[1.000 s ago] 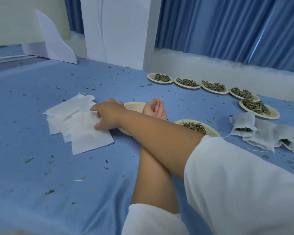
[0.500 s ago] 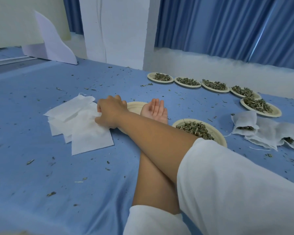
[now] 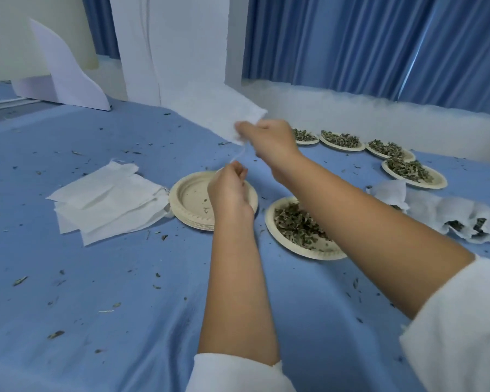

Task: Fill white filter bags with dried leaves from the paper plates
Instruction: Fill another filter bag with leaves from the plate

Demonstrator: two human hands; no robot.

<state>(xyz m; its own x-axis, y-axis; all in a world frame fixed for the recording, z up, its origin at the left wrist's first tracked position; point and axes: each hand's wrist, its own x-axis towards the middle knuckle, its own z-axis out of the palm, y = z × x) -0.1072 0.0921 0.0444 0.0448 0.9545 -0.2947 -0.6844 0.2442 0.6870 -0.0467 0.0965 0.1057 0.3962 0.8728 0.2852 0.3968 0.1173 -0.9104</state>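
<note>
While right grip [image 3: 269, 140] pinches a raised filter bag [image 3: 224, 108], left grip [image 3: 228, 188] below pinches its string [image 3: 239, 156]

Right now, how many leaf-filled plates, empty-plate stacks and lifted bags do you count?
Plates with leaves: 5
Empty-plate stack: 1
Lifted filter bag: 1
Total: 7

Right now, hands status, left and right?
Left hand: closed, pinching what looks like the drawstring hanging from the filter bag.
Right hand: closed, holding that bag up by its edge.
</note>
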